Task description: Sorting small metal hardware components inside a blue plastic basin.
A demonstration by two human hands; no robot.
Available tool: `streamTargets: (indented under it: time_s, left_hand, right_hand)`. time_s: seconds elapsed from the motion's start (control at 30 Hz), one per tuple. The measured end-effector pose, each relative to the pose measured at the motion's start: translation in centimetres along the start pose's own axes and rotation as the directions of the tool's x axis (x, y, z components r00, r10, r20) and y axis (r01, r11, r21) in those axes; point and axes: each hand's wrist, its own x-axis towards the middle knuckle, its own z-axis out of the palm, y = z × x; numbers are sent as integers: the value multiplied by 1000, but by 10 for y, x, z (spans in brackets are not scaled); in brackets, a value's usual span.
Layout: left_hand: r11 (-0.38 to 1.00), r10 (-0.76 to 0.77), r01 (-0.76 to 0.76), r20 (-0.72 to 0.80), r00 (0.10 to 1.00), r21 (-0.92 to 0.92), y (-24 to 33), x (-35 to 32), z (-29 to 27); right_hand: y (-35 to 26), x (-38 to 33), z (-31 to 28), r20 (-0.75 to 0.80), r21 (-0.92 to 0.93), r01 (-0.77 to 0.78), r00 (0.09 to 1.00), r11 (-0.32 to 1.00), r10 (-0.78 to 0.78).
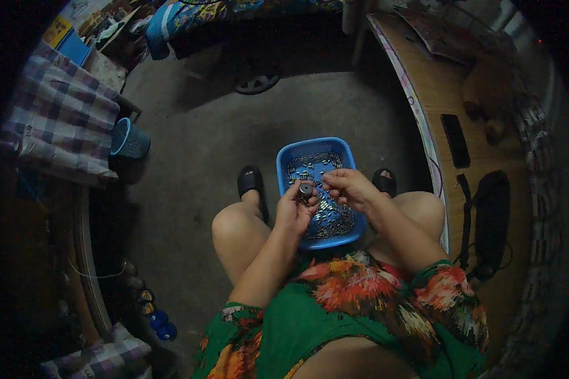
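A blue plastic basket (330, 243) stands between my knees, with many small shiny metal pins (310, 167) scattered over its bottom. Above its left side, my left hand (295, 210) is closed round a short dark metal cylinder (306, 189) with a round end face turned up. My right hand (353, 188) hovers over the basket's right part, just beside the cylinder. Its thumb and forefinger are pinched together; whatever lies between them is too small to make out.
To the right runs a long wooden bench (436, 88) bearing a dark phone-like slab (455, 140) and a black bag (492, 211). A blue bin (130, 140) stands at the left by a checked cloth (63, 114). A wheel-like object (257, 84) lies on the floor ahead.
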Motion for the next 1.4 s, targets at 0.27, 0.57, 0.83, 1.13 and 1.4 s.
streamTargets:
  time_s: [0.27, 0.57, 0.83, 1.13, 1.4]
  left_hand:
    - [997, 21, -17, -50, 999, 71, -3, 0, 3]
    - [995, 43, -33, -105, 994, 97, -2, 1, 1]
    - [992, 17, -7, -78, 997, 130, -3, 0, 2]
    - [988, 17, -16, -6, 1000, 156, -4, 2, 0]
    - [978, 25, -24, -2, 1000, 208, -5, -1, 4]
  right_hand:
    - [5, 2, -1, -3, -64, 1, 1000, 998, -1]
    - [5, 3, -3, 24, -62, -13, 1000, 998, 15]
    - [6, 5, -6, 34, -70, 3, 999, 998, -1]
    - [4, 0, 3, 72, -181, 49, 997, 982, -36]
    - [9, 4, 4, 108, -437, 226, 974, 871, -199]
